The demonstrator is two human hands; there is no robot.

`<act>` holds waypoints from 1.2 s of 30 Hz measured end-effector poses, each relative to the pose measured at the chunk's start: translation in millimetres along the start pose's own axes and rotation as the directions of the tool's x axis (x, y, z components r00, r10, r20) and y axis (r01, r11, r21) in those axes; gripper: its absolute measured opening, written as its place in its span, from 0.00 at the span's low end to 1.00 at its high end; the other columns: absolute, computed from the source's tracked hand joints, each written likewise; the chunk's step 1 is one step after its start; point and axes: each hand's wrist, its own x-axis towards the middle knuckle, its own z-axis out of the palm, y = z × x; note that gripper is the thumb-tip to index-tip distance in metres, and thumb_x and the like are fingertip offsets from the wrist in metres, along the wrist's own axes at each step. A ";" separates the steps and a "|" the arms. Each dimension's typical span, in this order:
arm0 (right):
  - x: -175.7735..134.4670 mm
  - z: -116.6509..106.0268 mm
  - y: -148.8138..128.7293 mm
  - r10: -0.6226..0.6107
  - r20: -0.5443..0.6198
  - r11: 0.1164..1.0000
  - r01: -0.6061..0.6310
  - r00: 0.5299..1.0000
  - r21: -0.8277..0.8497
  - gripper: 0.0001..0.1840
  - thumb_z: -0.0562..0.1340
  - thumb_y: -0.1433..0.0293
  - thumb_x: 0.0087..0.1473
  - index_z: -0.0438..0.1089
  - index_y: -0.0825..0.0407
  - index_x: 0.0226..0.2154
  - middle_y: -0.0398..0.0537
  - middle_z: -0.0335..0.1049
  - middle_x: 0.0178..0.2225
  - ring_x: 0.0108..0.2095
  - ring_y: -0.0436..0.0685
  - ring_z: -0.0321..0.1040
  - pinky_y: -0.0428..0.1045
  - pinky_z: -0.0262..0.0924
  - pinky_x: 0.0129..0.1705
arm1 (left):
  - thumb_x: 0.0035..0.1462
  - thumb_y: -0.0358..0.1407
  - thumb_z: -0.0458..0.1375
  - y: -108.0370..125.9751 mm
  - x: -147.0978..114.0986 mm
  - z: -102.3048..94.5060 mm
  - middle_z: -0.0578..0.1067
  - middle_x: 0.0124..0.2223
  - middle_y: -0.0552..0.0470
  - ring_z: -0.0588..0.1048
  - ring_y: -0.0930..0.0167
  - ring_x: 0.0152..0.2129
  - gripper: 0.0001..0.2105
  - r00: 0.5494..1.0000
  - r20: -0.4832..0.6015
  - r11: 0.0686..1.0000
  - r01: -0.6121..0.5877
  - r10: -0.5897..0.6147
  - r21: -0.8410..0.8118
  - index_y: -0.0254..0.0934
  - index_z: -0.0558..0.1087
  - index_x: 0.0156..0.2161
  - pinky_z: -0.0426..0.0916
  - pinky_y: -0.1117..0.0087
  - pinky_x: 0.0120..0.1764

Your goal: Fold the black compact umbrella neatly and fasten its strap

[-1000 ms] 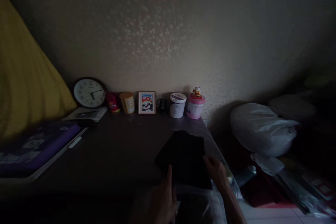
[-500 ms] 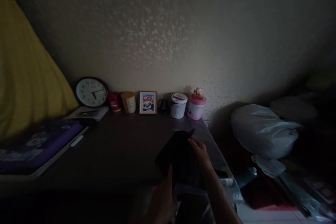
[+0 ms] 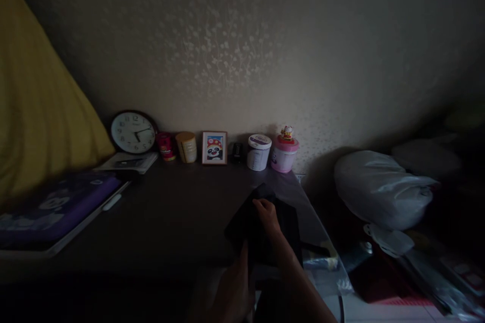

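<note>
On the dim surface [image 3: 178, 207], my right fingers [image 3: 260, 203] pinch black cloth [image 3: 243, 221]; my left hand [image 3: 235, 285], grip unclear, touches it, and light pressure could let it skew.

Home rm, patterned wallpaper [image 3: 227, 50], yel. curtain [image 3: 38, 101], clock [image 3: 133, 132], framed panda pic [image 3: 214, 148] on tbl [image 3: 182, 207]

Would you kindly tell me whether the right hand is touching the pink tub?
No, the right hand is over the black item, well short of the pink tub.

The fabric [image 3: 247, 224] is black, the curtain [image 3: 38, 106] yellow.
</note>
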 end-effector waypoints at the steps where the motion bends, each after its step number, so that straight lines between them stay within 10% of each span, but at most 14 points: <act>1: 1.0 1.1 1.2 -0.001 0.000 1.000 0.001 1.000 -0.014 0.19 0.54 0.58 0.44 0.70 0.57 0.21 0.45 0.66 0.20 0.23 0.51 0.61 0.44 0.51 0.23 | 0.51 0.26 0.47 -0.3 -0.3 0.8 0.65 0.55 0.46 0.70 0.70 0.45 0.36 1.000 -0.006 1.000 -0.002 0.002 -0.006 0.37 0.32 0.61 0.62 0.76 0.42; 23: 5.8 10.2 -4.8 -0.102 0.176 0.925 0.159 0.979 -0.346 0.11 0.55 0.69 0.50 0.72 0.54 0.26 0.47 0.73 0.27 0.29 0.52 0.69 0.43 0.56 0.30 | 0.54 0.27 0.45 -2.2 4.5 8.7 0.70 0.49 0.47 0.72 0.67 0.39 0.32 0.999 -0.018 0.998 -0.032 0.034 0.061 0.48 0.37 0.60 0.64 0.71 0.39; 29: -23.1 -23.0 9.6 -0.451 0.156 0.802 0.476 0.879 -0.362 0.11 0.52 0.69 0.54 0.69 0.52 0.31 0.48 0.70 0.32 0.35 0.53 0.66 0.47 0.59 0.37 | 0.53 0.26 0.45 1.6 2.8 9.4 0.69 0.50 0.49 0.72 0.68 0.39 0.33 0.999 -0.041 0.998 -0.012 0.014 0.067 0.51 0.36 0.60 0.64 0.70 0.39; 36: -17.2 -38.7 44.4 -0.586 0.176 0.631 0.581 0.791 -0.514 0.12 0.53 0.70 0.55 0.68 0.51 0.40 0.51 0.67 0.46 0.47 0.58 0.61 0.56 0.55 0.49 | 0.57 0.31 0.42 1.9 3.5 10.6 0.70 0.49 0.49 0.71 0.66 0.42 0.28 0.998 -0.065 0.993 0.000 0.008 0.115 0.52 0.37 0.60 0.62 0.66 0.43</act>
